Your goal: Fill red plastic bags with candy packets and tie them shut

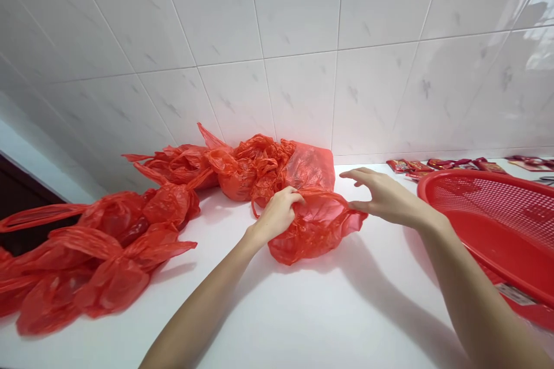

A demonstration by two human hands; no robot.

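Observation:
A crumpled red plastic bag [314, 230] lies on the white counter [337, 311] in front of me. My left hand [279, 213] is closed, pinching the bag's upper left edge. My right hand [383, 196] hovers at the bag's right edge with fingers spread, its thumb touching or nearly touching the plastic. Behind the bag, more red bags [255, 167] are bunched against the tiled wall.
A heap of tied red plastic bags [99, 253] covers the counter's left side. A red mesh basket [497, 225] stands at the right. Small red packets [433, 166] lie along the wall behind it. A white tiled wall [303, 40] backs the counter.

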